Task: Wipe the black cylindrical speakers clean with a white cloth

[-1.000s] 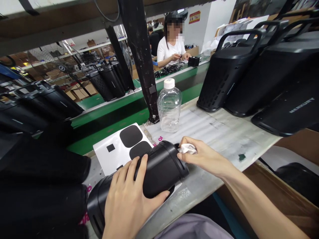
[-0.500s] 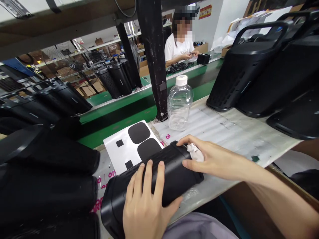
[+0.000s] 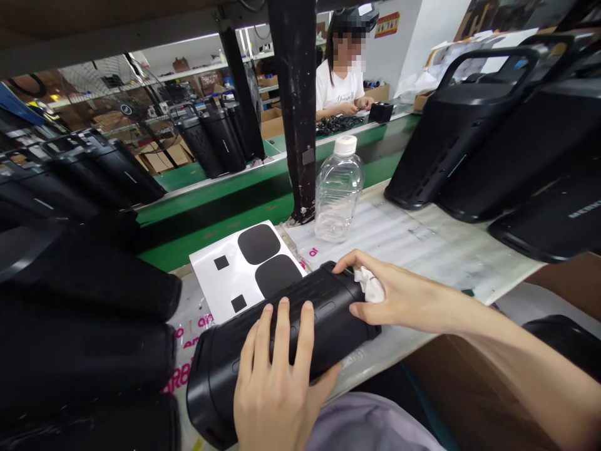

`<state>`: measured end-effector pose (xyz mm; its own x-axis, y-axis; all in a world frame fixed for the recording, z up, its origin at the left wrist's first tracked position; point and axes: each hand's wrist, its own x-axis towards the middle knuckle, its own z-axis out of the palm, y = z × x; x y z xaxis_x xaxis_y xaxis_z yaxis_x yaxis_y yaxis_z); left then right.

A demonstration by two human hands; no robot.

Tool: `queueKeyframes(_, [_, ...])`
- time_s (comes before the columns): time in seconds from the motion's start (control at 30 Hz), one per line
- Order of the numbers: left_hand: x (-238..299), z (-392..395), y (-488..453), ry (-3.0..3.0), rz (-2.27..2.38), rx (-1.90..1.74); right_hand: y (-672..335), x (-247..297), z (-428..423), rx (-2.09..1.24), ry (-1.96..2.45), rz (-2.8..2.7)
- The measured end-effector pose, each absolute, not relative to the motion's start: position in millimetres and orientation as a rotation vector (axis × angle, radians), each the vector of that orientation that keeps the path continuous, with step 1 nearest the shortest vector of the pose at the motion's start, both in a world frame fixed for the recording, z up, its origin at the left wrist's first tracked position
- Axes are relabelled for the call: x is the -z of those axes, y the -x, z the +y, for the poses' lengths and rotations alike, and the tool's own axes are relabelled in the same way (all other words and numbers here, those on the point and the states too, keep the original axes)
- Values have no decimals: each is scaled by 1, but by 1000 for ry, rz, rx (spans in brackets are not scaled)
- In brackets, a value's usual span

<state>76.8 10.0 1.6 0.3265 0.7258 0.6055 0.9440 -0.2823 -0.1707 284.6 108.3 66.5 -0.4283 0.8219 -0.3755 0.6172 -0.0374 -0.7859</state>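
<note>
Black speaker (image 3: 282, 338) steadied under flat left hand (image 3: 277, 388); right hand (image 3: 394, 294) pinches white cloth (image 3: 370, 287) beside "MERCURY"-marked units (image 3: 554, 219).

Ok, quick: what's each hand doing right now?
Left hand: open, fingers spread flat on the black speaker, steadying it.
Right hand: closed on a white cloth, pressed against the speaker's end.

The speaker housing (image 3: 286, 332) looks like matt black plastic, ribbed along its top, and the wad (image 3: 370, 287) pressed to its end looks like soft white cloth or tissue. The bottle (image 3: 338, 191) is clear glossy plastic with a white cap. The sheet (image 3: 225, 282) is smooth white paper bearing matt black pads, and the counter (image 3: 422, 244) has a pale, scuffed, streaky covering.
</note>
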Motion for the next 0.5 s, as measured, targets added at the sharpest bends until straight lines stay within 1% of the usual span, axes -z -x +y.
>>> queueKeyframes(0.1, [-2, 11, -76, 2102, -1466, 578, -284, -65, 108, -1408, 1556, -2032])
queueKeyframes(0.5, [-2, 11, -76, 2110, -1479, 587, -285, -64, 107, -1419, 1551, -2016])
